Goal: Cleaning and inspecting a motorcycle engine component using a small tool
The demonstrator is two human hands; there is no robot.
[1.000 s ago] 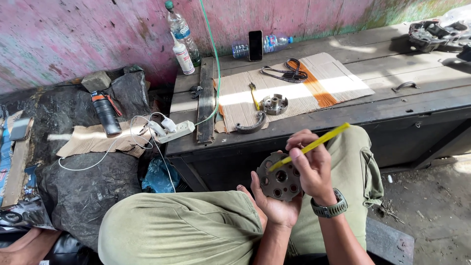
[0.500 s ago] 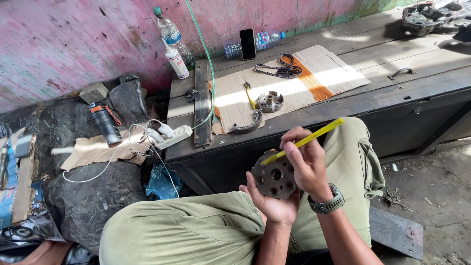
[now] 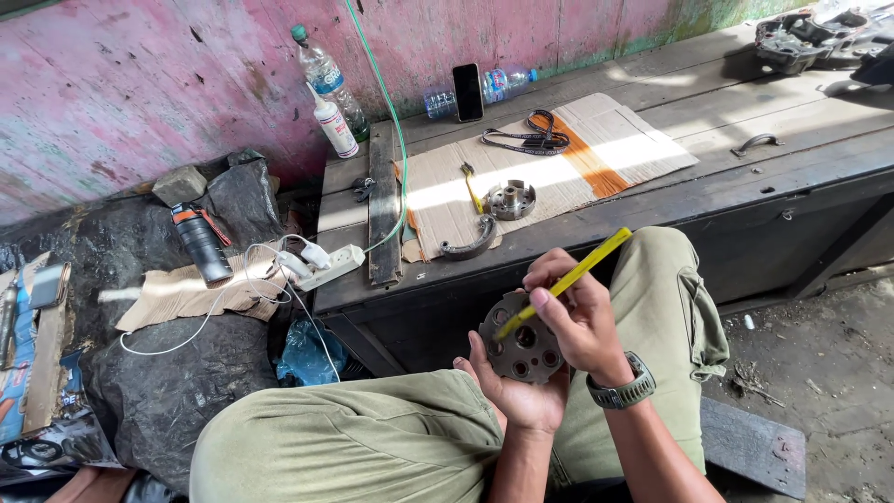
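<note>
Mid-job: working on the round holed metal plate with a yellow tool

Left hand (image 3: 521, 396) cups the round holed metal plate (image 3: 523, 340) over the lap; right hand (image 3: 573, 312) fingers pinch a yellow tool (image 3: 563, 282), tip in the plate. Metal hub (image 3: 511, 198) and curved brake shoe (image 3: 470, 244) lie unfitted on the worktop (image 3: 726, 177), so plenty looks left.

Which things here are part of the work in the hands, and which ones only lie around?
In use:
- round metal part with holes, held in the left hand
- yellow tool, held in the right hand, its tip on the part

Lying about:
- small metal hub on the cardboard
- curved metal piece
- phone
- two plastic bottles
- power strip
- black flask
</note>
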